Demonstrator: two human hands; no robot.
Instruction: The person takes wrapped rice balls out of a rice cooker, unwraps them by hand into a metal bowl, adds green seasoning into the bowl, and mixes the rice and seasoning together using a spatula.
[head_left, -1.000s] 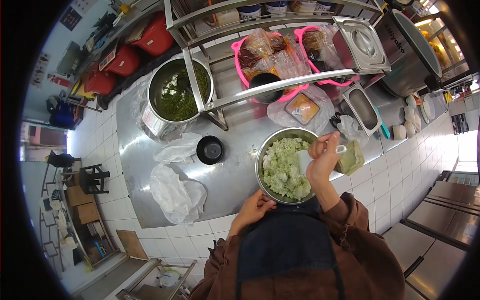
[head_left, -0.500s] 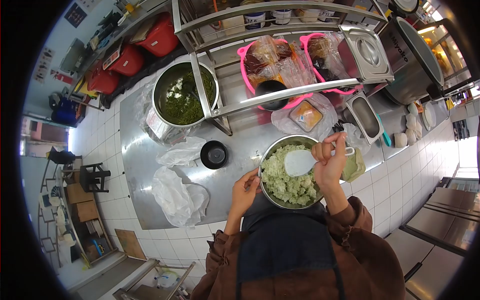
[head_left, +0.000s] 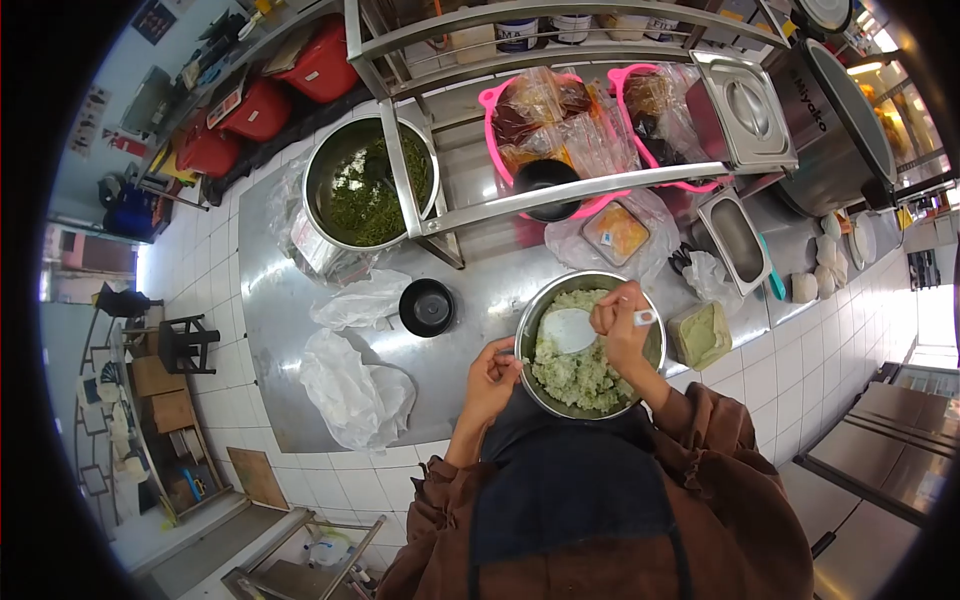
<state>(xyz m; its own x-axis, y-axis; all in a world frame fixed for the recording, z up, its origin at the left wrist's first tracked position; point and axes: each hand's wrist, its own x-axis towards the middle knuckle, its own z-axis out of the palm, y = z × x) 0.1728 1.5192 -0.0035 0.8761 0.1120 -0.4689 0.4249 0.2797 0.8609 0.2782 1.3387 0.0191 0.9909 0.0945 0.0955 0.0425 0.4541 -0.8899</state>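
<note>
A steel bowl (head_left: 652,350) of pale green rice (head_left: 582,378) sits at the front edge of the steel table. My left hand (head_left: 490,380) pinches the bowl's left rim between thumb and fingers. In my right hand (head_left: 622,325) is a white rice paddle (head_left: 570,332), gripped by its handle, which sticks out past my fist. Its blade lies against the rice in the upper middle of the bowl. Just right of the bowl stands a small square tub (head_left: 703,336) with a smooth light green filling.
A black cup (head_left: 427,308) and crumpled white plastic bags (head_left: 355,390) lie to the left. Behind them stands a large pot (head_left: 318,190) with green leaves. A metal rack (head_left: 570,193) runs along the back, near pink baskets (head_left: 490,130). A steel pan (head_left: 738,240) stands at the right.
My right hand and the paddle have moved left and down, from above the bowl's right side into the rice. The green tub now shows fully. My left hand stays at the rim.
</note>
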